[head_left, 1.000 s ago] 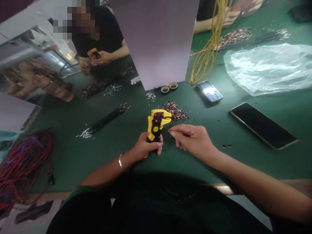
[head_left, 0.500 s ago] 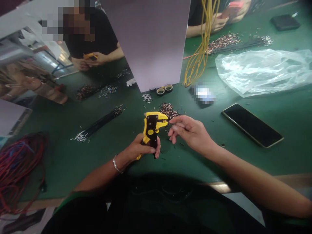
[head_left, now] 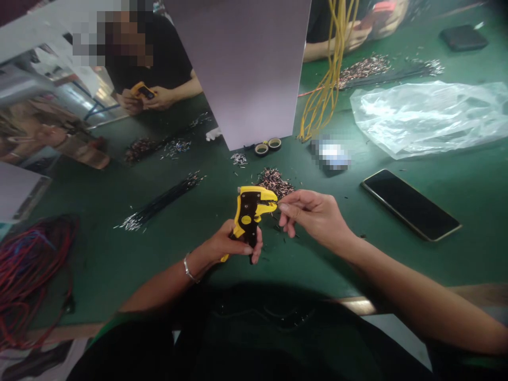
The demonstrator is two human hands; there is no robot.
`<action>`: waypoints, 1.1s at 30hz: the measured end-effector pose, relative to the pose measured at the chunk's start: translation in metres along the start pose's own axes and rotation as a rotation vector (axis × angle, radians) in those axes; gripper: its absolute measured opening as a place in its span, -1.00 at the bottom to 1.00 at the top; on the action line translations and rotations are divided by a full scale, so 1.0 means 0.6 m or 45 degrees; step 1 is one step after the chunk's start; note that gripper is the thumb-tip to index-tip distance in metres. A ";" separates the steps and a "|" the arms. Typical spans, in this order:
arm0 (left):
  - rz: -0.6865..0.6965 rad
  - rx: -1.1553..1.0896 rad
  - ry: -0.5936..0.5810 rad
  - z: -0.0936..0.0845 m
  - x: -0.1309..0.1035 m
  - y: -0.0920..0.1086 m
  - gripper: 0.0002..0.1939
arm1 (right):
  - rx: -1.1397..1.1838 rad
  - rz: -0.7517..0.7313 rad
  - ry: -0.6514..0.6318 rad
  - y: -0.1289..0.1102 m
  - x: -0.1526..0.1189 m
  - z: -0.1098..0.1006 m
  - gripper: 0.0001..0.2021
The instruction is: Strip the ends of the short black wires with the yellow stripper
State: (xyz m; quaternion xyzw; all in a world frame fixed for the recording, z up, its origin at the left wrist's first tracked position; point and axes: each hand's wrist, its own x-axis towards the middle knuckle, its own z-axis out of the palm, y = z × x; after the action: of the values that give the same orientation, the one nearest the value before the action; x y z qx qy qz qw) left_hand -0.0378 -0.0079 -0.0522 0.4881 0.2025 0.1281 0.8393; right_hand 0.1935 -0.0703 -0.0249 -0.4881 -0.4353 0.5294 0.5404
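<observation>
My left hand (head_left: 234,244) is wrapped round the handles of a yellow and black wire stripper (head_left: 246,211), held upright with its jaws pointing right. At the jaw mouth, my right hand (head_left: 311,214) pinches thumb and forefinger together; whatever lies between them is too small to make out. Just behind the tool is a pile of short copper-tipped wire pieces (head_left: 273,181). A bundle of black wires (head_left: 162,201) with bare silvery ends lies to the left.
Behind stand a pale upright panel (head_left: 250,69), two tape rolls (head_left: 268,147) and small metal bits (head_left: 238,159). A phone (head_left: 410,203), clear plastic bag (head_left: 432,119) and yellow cables (head_left: 325,84) lie right. Red cables (head_left: 35,270) are left. A co-worker's hands (head_left: 145,99) hold a similar tool.
The wire stripper has shifted slightly right and down in my left hand. My right hand's thumb and forefinger have closed into a pinch beside the jaws. The co-worker's tool has tilted.
</observation>
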 end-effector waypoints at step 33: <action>-0.028 0.117 0.174 0.013 -0.003 -0.002 -0.74 | 0.003 -0.045 -0.007 0.007 0.005 -0.003 -0.86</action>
State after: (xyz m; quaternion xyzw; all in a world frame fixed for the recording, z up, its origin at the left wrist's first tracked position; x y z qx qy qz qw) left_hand -0.0357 -0.0153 -0.0497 0.5139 0.2704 0.1424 0.8016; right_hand 0.1949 -0.0678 -0.0294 -0.4783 -0.4448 0.5217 0.5488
